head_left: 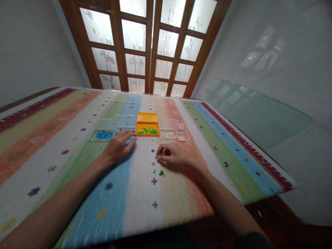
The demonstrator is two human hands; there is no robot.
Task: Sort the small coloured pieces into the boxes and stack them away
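My left hand (120, 143) rests with its fingers stretched forward and thumb apart, over the front of a clear box (126, 119) and close to the left corner of the orange box (147, 117). Green pieces (147, 131) lie inside that orange box, whose lid is folded back. To the right, my right hand (173, 153) is curled just above the cloth, thumb and fingers pinched together; what they hold, if anything, is too small to make out. Nearer to me lie a few small green and dark pieces (161, 172) on the cloth.
A clear box with blue pieces (103, 135) stands at the left of the row. On the right are a clear box with cream pieces (168, 135) and a smaller clear box (182, 137) with something yellow. A striped tablecloth (145, 200) covers the table; wooden glazed doors (151, 45) stand behind.
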